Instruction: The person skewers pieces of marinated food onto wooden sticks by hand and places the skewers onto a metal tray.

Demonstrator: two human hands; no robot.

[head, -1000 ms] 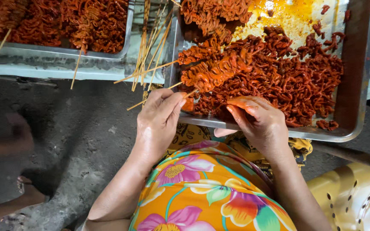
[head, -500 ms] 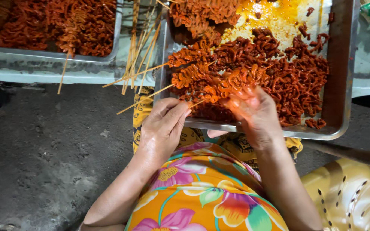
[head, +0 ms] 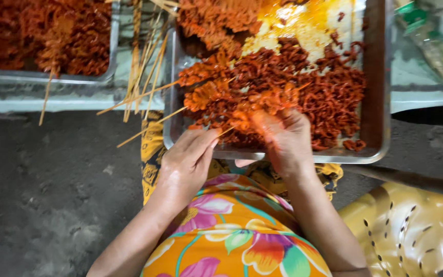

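Observation:
My left hand (head: 188, 156) pinches the near end of a thin bamboo skewer (head: 225, 132) at the front edge of a metal tray (head: 376, 92). My right hand (head: 285, 141) grips an orange-red marinated meat piece (head: 247, 114) at the skewer's tip, over the tray. The tray holds a heap of loose marinated meat (head: 329, 92) and several loaded skewers (head: 206, 97) laid along its left side. Yellow-orange marinade coats the tray's far part.
Loose bare bamboo sticks (head: 144, 72) lie between this tray and a second metal tray (head: 111, 56) of marinated meat at the far left. A yellow plastic chair (head: 411, 231) stands at the lower right. Dark concrete floor (head: 52, 195) lies below. A plastic-wrapped package (head: 431, 41) sits at the top right.
The view has shifted so the trays sit further right. My right hand has moved up from the tray's rim into the meat and closed on a piece at the skewer's tip.

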